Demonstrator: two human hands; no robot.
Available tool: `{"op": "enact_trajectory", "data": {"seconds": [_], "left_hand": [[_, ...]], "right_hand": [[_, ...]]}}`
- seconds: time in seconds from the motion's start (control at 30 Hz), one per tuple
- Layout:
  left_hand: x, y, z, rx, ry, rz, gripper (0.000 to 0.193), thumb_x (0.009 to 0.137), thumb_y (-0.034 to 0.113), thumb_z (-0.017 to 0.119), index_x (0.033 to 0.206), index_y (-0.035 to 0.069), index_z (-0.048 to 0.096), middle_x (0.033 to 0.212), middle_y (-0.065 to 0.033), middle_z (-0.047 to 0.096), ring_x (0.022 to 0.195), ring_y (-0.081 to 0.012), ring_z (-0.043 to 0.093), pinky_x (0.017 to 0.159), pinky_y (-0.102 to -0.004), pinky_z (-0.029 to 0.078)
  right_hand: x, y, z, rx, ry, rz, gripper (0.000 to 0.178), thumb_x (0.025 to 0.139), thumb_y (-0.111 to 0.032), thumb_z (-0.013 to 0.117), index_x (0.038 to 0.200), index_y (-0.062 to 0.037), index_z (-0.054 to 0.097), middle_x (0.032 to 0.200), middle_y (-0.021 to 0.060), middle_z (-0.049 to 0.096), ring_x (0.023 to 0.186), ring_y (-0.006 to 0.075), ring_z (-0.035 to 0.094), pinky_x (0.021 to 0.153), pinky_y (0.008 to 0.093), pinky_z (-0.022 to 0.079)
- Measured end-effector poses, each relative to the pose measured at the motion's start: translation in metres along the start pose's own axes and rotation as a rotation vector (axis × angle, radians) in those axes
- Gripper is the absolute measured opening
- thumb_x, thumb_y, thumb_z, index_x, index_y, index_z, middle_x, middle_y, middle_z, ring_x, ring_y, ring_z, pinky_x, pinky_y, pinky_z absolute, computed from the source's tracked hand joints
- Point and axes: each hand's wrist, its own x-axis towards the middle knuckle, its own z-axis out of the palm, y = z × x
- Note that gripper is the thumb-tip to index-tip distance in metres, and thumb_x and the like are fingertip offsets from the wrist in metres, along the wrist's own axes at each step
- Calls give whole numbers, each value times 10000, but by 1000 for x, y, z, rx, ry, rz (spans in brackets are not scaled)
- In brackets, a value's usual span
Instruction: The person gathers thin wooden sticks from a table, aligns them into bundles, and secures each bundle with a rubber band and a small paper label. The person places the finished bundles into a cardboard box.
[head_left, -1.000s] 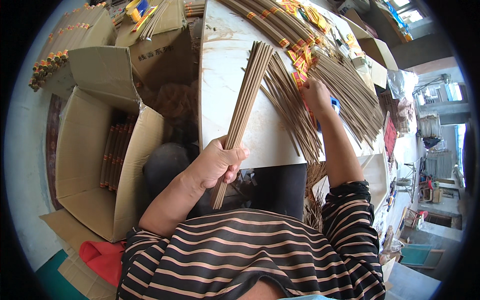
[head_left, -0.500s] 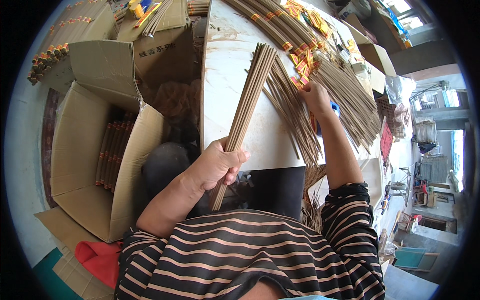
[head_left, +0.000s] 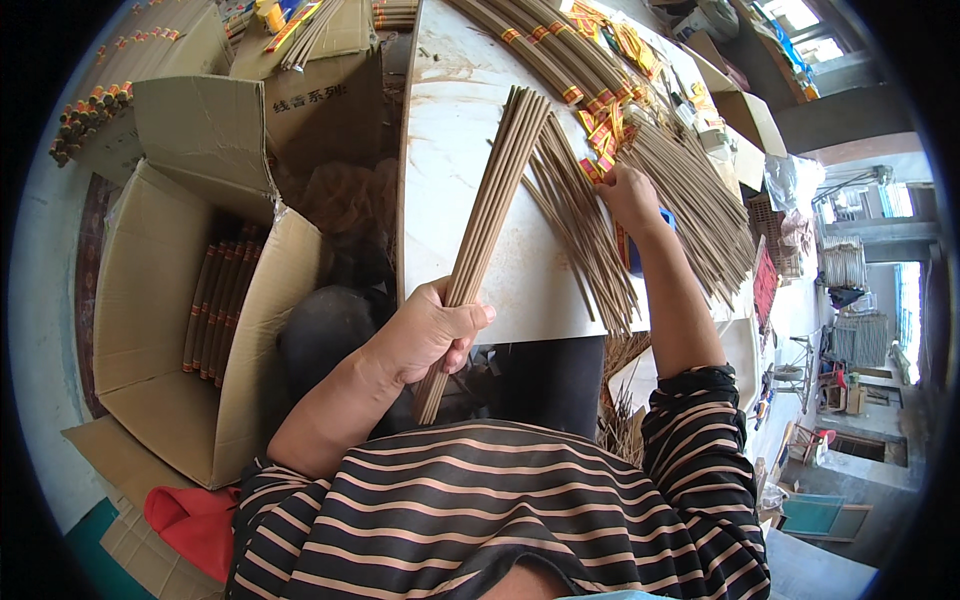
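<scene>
Clearly the left hand [head_left: 432, 335] is closed around one bundle of thin brown sticks [head_left: 492, 215], fingers wrapped about its lower part so that a short tail pokes out below the fist, off the near edge of the white surface [head_left: 445, 180]. The bundle lies slanted across that surface, its far tips fanning a little; gripping it low probably keeps the sticks square and together, as a judgement. The right hand [head_left: 630, 195] reaches well forward and rests on a spread heap of loose sticks [head_left: 590, 240]; whether its fingers pinch any cannot be told, since the back of the hand hides them. A blue thing [head_left: 640, 255] peeks out just under the wrist.

Farther along the surface lie several banded bundles [head_left: 560, 60] with red and yellow wrappers, too overlapped to count surely, and beside them another wide heap of loose sticks [head_left: 700, 200]. To the person's left stands one open cardboard box [head_left: 150, 350] on the floor, holding a row of about seven wrapped bundles [head_left: 220, 310] laid side by side, likely packed that way to fill it evenly. A second box [head_left: 320, 110] sits behind it.
</scene>
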Motion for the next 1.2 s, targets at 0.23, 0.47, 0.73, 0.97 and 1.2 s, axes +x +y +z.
{"op": "enact_trajectory", "data": {"seconds": [0.23,0.47,0.73,0.97,1.2], "left_hand": [[-1,0,0,1,7,3,174,850,130,613,747,100,476,527,23,450,376,-59,446,333,-201,378],[-1,0,0,10,7,14,170,851,132,612,755,95,476,528,19,449,377,-61,442,334,-205,377],[-1,-1,-1,10,-13,20,166,856,138,606,760,97,477,528,18,448,377,-62,438,335,-203,369],[-1,0,1,5,-15,15,160,853,153,615,764,75,506,524,22,469,366,-50,443,340,-186,380],[-1,-2,0,3,-22,32,160,854,152,612,762,78,503,526,25,465,365,-48,440,334,-181,375]], "right_hand": [[-8,-5,4,-102,156,-74,259,727,-256,679,817,-28,595,796,164,633,824,344,594,729,424,454],[1,14,-8,192,106,0,252,737,-213,699,882,-17,631,755,104,648,658,187,609,621,318,470],[-3,9,-38,291,-32,202,373,743,-368,711,764,-6,625,665,146,609,597,252,576,601,380,450],[6,38,-21,222,77,109,321,813,-315,648,776,4,625,594,79,559,543,145,515,554,334,440],[1,20,-32,352,56,177,298,802,-284,634,755,9,605,603,153,568,584,227,571,587,374,445]]}}
